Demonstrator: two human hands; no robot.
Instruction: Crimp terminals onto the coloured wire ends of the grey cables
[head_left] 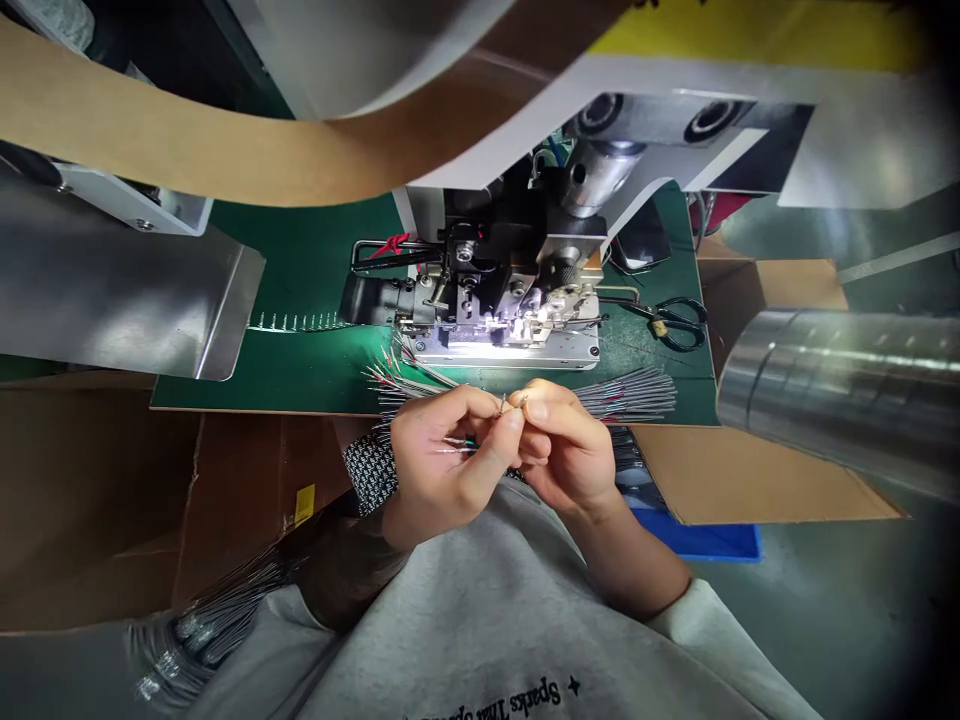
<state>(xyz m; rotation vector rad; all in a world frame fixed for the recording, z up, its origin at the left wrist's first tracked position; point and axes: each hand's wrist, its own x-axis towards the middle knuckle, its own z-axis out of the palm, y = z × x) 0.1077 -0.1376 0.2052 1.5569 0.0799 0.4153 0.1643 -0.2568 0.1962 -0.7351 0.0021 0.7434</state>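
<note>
Both hands are held together just in front of the crimping machine [499, 310], above the near edge of the green tabletop [315, 360]. The left hand [442, 455] is closed in a pinch, thumb and forefinger pressed on thin wires [459, 445] that run across the palm; a green strand is seen among them. The right hand [566, 445] is likewise closed, its fingers [534, 408] pinched on the wire tip [504, 404] that stands up between the two hands. The fingertips of both hands are touching or nearly so; which cannot be told.

A fanned bundle of grey and red wires [637, 392] is laid on the tabletop just behind the right hand, with more loose ends [394, 372] spread behind the left hand. The machine's work area is lit brightly. A strip of terminals [296, 322] is seen leading in from the left. Black-handled scissors [675, 320] are lying to the right of the machine. A brown paper band [187, 140] is curved overhead. Cardboard boxes [757, 480] are placed below the tabletop on both sides, and a blue tray [705, 540] is partly seen beneath the right one. A patterned cuff [371, 470] is worn at the left wrist.
</note>
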